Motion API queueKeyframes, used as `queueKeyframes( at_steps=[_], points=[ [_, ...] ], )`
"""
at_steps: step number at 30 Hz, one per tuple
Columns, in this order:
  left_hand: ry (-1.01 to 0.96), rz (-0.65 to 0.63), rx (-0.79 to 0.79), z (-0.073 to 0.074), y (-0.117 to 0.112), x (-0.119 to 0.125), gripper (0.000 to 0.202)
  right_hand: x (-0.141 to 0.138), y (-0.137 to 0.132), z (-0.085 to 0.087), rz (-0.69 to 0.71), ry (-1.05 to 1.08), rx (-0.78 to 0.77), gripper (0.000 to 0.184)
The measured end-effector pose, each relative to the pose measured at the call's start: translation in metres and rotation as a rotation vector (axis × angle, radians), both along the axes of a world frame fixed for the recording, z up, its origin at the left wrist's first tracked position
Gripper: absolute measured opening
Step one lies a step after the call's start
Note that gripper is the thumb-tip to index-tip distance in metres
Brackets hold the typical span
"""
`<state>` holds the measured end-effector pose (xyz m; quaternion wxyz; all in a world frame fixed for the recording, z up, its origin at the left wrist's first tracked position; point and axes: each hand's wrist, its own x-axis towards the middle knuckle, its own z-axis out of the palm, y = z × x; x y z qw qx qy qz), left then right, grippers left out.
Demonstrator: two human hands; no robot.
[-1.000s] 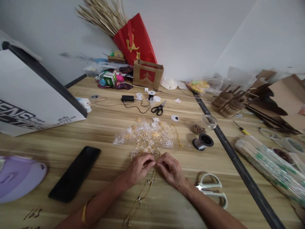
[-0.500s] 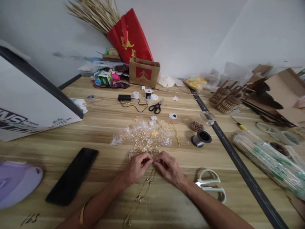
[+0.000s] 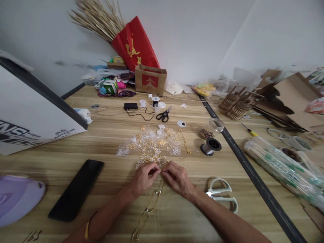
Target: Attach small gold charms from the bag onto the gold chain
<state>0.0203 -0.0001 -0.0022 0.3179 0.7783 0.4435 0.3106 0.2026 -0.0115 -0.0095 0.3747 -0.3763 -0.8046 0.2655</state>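
My left hand (image 3: 144, 179) and my right hand (image 3: 177, 179) meet fingertip to fingertip on the wooden table (image 3: 113, 135), both pinched at the top end of a gold chain (image 3: 149, 209). The chain trails from between them back toward me across the wood. Just beyond my fingers lies a heap of small gold and silver beads and findings in clear bags (image 3: 152, 145).
A black phone (image 3: 76, 189) lies left of my arms, pale scissors (image 3: 222, 195) right of them. A wire spool (image 3: 210, 146), a bead dish (image 3: 206, 134), black scissors (image 3: 163, 115), a white box (image 3: 32, 104) and a red bag (image 3: 135, 44) stand farther off.
My hands stay pinched together on the chain. The view has shifted slightly, so everything sits a little lower left in frame.
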Motion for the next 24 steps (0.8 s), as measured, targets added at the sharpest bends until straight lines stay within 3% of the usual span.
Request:
queueKeyframes(
  at_steps=[24],
  points=[
    [0.023,-0.003,0.162,-0.0054,0.0034,-0.0029,0.017,-0.0014,-0.0013,-0.0011,-0.003,-0.078,0.022,0.012]
  ],
)
